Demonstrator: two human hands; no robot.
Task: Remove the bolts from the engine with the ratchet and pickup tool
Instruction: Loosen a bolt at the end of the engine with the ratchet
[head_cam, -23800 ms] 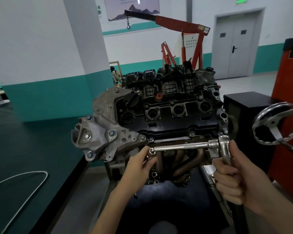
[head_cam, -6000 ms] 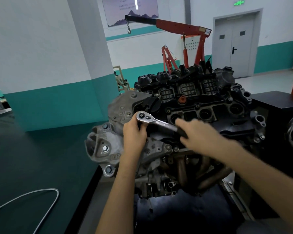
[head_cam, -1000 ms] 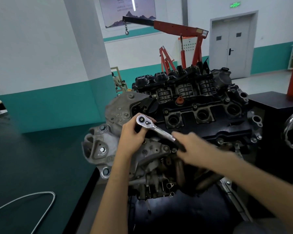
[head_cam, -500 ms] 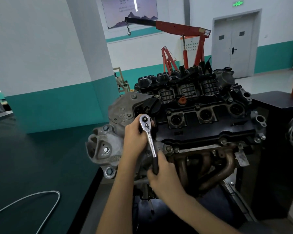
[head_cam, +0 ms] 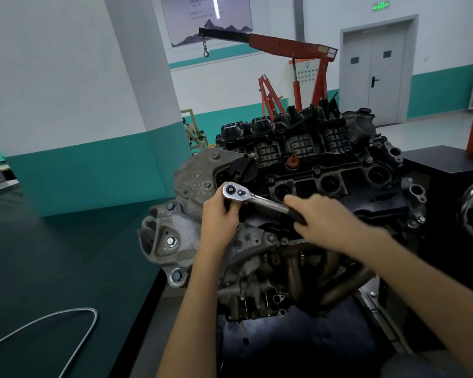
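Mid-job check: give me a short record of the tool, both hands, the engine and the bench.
tool: ratchet, head at the engine's left end in view, handle slanting down to the right
left hand: grips the ratchet head
right hand: grips the black handle, blurred
engine: exhaust pipes facing the camera
bench: dark green, a grey cable looped on it

- The engine (head_cam: 325,186) filled the middle, its grey bracket (head_cam: 170,236) jutting out to the left.
- The ratchet (head_cam: 257,199) slanted across the engine's upper left. The left hand (head_cam: 219,216) gripped its head and the right hand (head_cam: 328,219) its handle, barring that corner.
- Left of the bracket the dark table (head_cam: 52,255) lay open, apart from a grey cable (head_cam: 89,310) near the front.
- On the right a metal wheel (head_cam: 468,205) stood near the engine, narrowing that side.
- Below the exhaust pipes (head_cam: 331,276) there was open dark room.
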